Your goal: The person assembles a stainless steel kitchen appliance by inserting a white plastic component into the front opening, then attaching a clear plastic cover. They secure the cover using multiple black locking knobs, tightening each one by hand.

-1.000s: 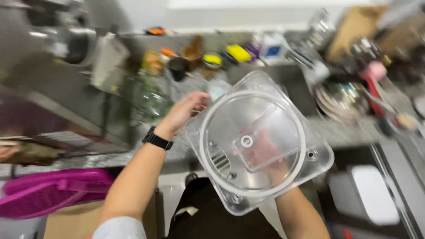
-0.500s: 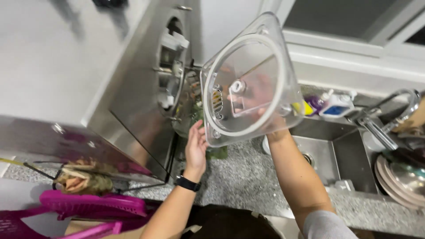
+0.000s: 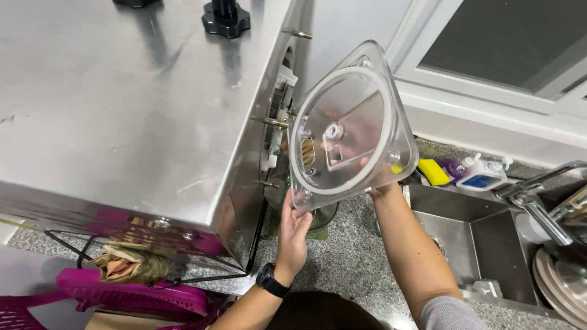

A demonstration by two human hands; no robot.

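Note:
A clear plastic cover (image 3: 346, 125), rounded-triangular with a white ring seal and a small slotted grille, is held tilted up against the front of a large stainless steel machine (image 3: 134, 104). My left hand (image 3: 293, 235), with a black watch on the wrist, holds the cover's lower edge from underneath. My right hand (image 3: 382, 186) is behind the cover and grips its lower right corner, seen partly through the plastic. Metal studs (image 3: 273, 122) stick out of the machine's face beside the cover.
A steel sink (image 3: 455, 244) with a tap (image 3: 532, 195) lies to the right, with plates (image 3: 559, 281) stacked at its far right. A yellow sponge (image 3: 433, 172) and bottles (image 3: 480, 174) stand behind it. A pink plastic chair (image 3: 134, 296) stands low left on the speckled counter's (image 3: 348, 263) near side.
My view has swung from the cluttered counter to the steel machine. Both hands have carried the cover up and left, tilting it to face the machine's front.

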